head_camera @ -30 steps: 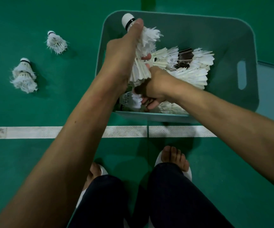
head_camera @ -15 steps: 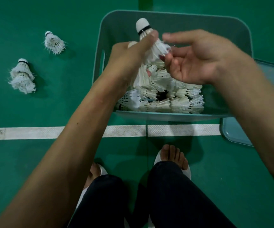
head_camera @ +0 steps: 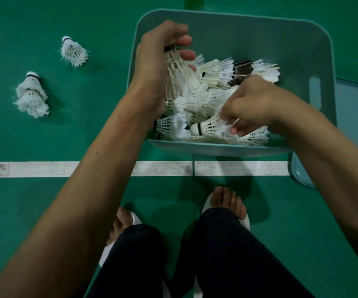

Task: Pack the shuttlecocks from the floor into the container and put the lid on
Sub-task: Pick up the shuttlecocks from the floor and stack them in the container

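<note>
A teal plastic container (head_camera: 259,33) stands on the green floor, holding a pile of several white shuttlecocks (head_camera: 208,93). My left hand (head_camera: 156,63) is inside it at the left wall, gripping a stack of shuttlecocks (head_camera: 178,69) with its fingers curled round them. My right hand (head_camera: 253,104) is low at the front of the container and pinches the feathers of one shuttlecock (head_camera: 210,127) with a black-banded cork. The teal lid (head_camera: 354,117) lies flat on the floor to the right, partly behind the container. On the floor to the left lie a single shuttlecock (head_camera: 73,51) and a nested pair (head_camera: 30,95).
A white court line (head_camera: 51,168) runs across the floor in front of the container. My two feet in white slippers (head_camera: 225,203) and dark trouser legs are just behind that line.
My left hand lowered its stack of shuttlecocks into the container. My right hand came down from above the pile and took hold of a shuttlecock at the front.
</note>
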Tool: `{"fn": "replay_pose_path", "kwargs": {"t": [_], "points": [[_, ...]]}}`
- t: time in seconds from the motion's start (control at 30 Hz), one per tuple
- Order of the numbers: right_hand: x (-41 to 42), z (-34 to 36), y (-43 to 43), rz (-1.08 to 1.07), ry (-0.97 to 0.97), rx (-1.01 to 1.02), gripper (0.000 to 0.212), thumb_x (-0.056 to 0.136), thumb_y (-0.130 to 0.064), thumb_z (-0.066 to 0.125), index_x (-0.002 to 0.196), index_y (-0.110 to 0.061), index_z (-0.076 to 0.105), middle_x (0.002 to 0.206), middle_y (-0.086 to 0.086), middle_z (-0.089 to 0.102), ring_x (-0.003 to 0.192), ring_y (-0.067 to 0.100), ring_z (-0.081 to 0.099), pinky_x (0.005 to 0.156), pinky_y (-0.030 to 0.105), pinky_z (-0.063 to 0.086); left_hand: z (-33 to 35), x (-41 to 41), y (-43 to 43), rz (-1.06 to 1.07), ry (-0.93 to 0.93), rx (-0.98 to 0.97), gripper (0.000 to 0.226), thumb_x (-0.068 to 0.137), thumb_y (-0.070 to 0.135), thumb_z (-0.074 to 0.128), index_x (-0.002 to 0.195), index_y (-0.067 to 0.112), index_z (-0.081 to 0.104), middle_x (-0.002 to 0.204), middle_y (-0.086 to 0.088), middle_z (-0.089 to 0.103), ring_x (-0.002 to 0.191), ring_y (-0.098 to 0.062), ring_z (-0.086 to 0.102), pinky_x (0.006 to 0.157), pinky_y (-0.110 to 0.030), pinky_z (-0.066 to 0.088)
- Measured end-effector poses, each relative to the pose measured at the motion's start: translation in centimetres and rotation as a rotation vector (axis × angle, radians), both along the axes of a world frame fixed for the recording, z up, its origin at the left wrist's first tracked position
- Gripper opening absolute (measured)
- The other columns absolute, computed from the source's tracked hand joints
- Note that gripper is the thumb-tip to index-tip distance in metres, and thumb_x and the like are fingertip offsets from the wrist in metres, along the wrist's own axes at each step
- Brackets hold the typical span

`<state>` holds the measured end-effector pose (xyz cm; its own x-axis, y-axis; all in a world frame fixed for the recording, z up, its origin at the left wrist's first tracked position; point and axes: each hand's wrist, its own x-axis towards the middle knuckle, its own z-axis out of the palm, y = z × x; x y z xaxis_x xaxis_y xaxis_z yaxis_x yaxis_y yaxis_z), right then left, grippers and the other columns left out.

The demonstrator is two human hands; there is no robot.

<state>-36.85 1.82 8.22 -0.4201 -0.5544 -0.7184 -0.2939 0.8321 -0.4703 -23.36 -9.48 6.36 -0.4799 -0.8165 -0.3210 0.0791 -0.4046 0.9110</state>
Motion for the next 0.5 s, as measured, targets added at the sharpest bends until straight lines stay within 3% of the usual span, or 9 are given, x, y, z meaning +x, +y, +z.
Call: {"fn": "replay_pose_path", "kwargs": {"t": [0.13, 0.27, 0.4, 0.5], "points": [[1.5, -1.1, -1.2, 0.060, -0.015, -0.003, 0.015, 0.094, 0.007, 0.060, 0.105, 0.015, 0.065, 0.089, 0.030, 0.071, 0.050, 0.027, 0.067, 0.064, 0.043, 0.065, 0.0, 0.3, 0.2, -0.005, 0.022, -0.002, 0.017, 0.095, 0.012, 0.053, 0.085, 0.004, 0.064, 0.086, -0.009, 0.064, 0.070, -0.015, 0.062, 0.066, -0.033, 0.054], [2.0, -2.2, -1.9, -0.028, -0.113, -0.036, 0.017, 0.095, 0.004, 0.061, 0.110, 0.012, 0.063, 0.081, 0.023, 0.066, 0.051, 0.025, 0.070, 0.056, 0.037, 0.064, -0.4, 0.4, 0.1, -0.016, 0.004, 0.049, 0.022, 0.090, 0.012, 0.050, 0.091, -0.002, 0.066, 0.078, -0.011, 0.066, 0.067, -0.018, 0.061, 0.065, -0.032, 0.051], [2.2, -3.4, -1.9, -0.090, -0.195, -0.025, 0.019, 0.096, 0.004, 0.061, 0.113, 0.012, 0.065, 0.082, 0.022, 0.065, 0.069, 0.034, 0.074, 0.061, 0.040, 0.064, -0.6, 0.5, -0.2, -0.031, 0.020, 0.133, 0.032, 0.072, 0.013, 0.047, 0.092, -0.004, 0.065, 0.075, -0.010, 0.067, 0.071, -0.020, 0.060, 0.068, -0.031, 0.052], [2.8, -4.0, -2.0, -0.083, -0.251, -0.006, 0.019, 0.094, 0.004, 0.064, 0.112, 0.010, 0.065, 0.079, 0.020, 0.066, 0.062, 0.027, 0.073, 0.060, 0.035, 0.064, -0.6, 0.4, -0.2, -0.059, -0.075, 0.163, 0.035, 0.065, 0.015, 0.048, 0.090, 0.000, 0.066, 0.071, -0.006, 0.068, 0.074, -0.022, 0.060, 0.072, -0.032, 0.051]]}}
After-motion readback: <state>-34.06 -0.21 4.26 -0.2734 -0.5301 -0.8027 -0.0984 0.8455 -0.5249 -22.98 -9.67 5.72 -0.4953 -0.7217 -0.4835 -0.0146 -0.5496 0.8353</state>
